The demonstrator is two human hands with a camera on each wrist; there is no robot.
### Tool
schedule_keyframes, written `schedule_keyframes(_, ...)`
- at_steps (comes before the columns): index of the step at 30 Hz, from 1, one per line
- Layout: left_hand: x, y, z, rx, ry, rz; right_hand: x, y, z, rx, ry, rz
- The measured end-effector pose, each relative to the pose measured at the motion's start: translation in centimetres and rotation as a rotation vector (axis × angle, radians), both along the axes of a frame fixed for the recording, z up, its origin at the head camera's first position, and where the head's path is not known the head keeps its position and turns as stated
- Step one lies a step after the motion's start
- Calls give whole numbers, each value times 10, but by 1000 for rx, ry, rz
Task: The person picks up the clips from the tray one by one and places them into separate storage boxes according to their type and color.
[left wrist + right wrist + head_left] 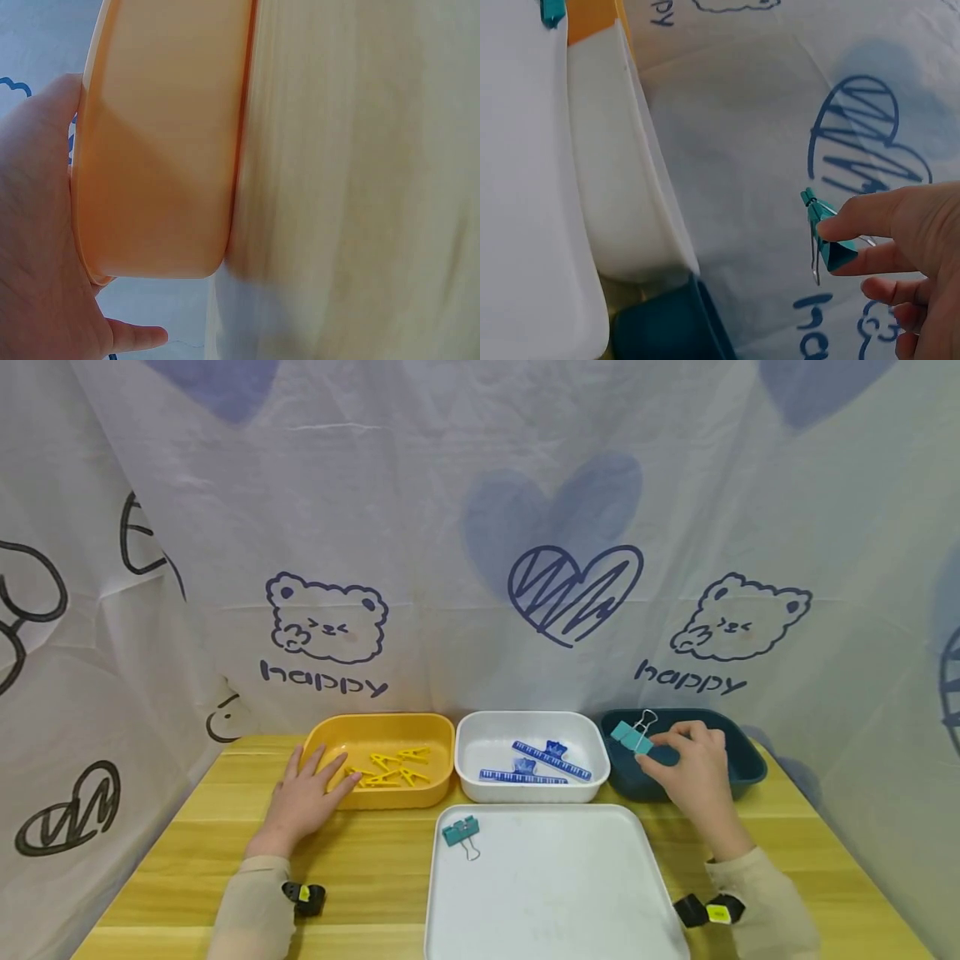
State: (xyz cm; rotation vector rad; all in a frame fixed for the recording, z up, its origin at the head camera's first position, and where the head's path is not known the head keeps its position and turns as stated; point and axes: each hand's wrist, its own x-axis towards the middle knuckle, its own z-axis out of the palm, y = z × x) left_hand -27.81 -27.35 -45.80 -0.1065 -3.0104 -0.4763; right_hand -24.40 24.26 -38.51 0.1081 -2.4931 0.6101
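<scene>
My right hand (692, 770) pinches a teal binder clip (632, 737) between thumb and fingers, above the dark blue bin (738, 777). In the right wrist view the same binder clip (831, 238) shows its wire handles spread to both sides. My left hand (303, 797) rests on the left rim of the yellow bin (322, 737), its fingers spread over several yellow clothespin-like clips (384, 762). A second teal binder clip (461, 832) lies at the upper left corner of the white tray (555, 885).
Between the coloured bins stands a white bin (480, 735) with two blue piano-key clips (551, 760) inside. The bins and tray are on a wooden table (375, 868). Right behind the bins hangs a patterned cloth (442, 635).
</scene>
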Motion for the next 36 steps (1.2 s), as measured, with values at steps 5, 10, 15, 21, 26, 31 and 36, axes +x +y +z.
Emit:
schedule_keyframes(5,-1,-1,-1,2,-1,-3,-10,13,-10,-8,-28,-37)
schedule_keyframes(10,-2,-1,-2,1,-1,-6,-18,22,-20,0,-91,-84)
schedule_keyframes(15,-1,0,0,14,0,-2,-27,27,-31,3,-140,-124)
schedule_keyframes(21,1,1,2,12,-6,-1,-38,33,-45,35,-148,-125)
schedule_keyframes(26,1,1,3,10,-5,-4,-44,35,-51,66,-187,-105)
schedule_keyframes(31,1,1,2,17,-6,-4,-54,36,-53,111,-261,-94)
schedule_keyframes(36,0,-1,0,14,-7,-4,-63,34,-51,163,-331,-82)
